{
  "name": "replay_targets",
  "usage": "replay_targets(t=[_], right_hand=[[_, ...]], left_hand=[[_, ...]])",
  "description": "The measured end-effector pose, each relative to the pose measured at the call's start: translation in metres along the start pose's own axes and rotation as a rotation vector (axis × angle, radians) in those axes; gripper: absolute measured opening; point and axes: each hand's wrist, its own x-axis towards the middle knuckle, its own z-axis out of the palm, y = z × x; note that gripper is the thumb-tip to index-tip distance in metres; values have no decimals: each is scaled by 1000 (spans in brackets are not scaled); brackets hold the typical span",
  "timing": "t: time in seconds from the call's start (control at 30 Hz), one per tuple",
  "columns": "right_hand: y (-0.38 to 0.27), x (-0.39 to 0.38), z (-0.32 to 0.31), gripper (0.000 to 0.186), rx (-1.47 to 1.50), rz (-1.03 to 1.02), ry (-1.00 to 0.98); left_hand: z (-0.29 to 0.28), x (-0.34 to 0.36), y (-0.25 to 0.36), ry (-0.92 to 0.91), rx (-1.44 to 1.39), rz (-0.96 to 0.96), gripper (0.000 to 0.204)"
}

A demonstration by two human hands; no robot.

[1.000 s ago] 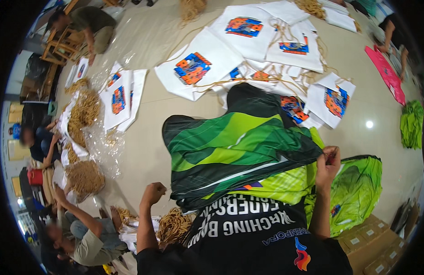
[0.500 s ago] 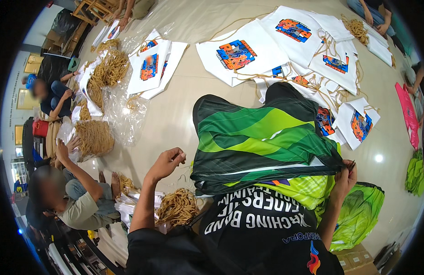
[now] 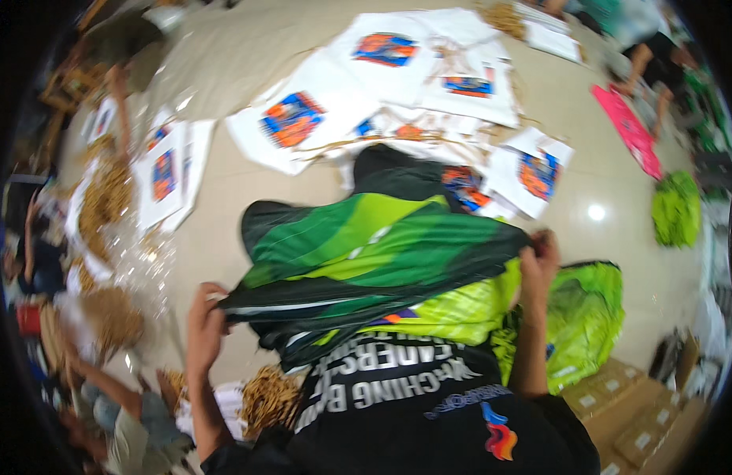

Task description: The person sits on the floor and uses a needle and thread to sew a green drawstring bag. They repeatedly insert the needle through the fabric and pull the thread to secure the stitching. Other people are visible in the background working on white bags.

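Note:
A green, lime and black patterned jersey is spread across my lap, stretched between both hands. My left hand pinches its left lower corner. On the other side, my right hand is closed on the right edge, fingers partly hidden by cloth and blur. Beneath the jersey shows a lime-green cloth with a small purple and orange patch. To the right of my arm lies a lime-green bundle.
White drawstring bags with orange and blue prints lie ahead. Tan cords and clear plastic lie left, more cord near my left forearm. Cardboard boxes stand lower right. A pink bag lies right. People sit around the edges.
My left hand, earlier held apart from the jersey, has taken hold of its left corner. The jersey's lower edge is now pulled out wide to the left. The whole view has shifted.

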Motion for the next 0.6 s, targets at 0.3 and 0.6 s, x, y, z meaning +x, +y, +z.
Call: replay_targets(t=[0.3,0.6], right_hand=[[-63,56,31,19,359,386,-250],[-65,60,20,32,222,446,-585]], left_hand=[[18,24,13,49,-678,-98,16],[11,26,-10,-5,-439,-121,18]])
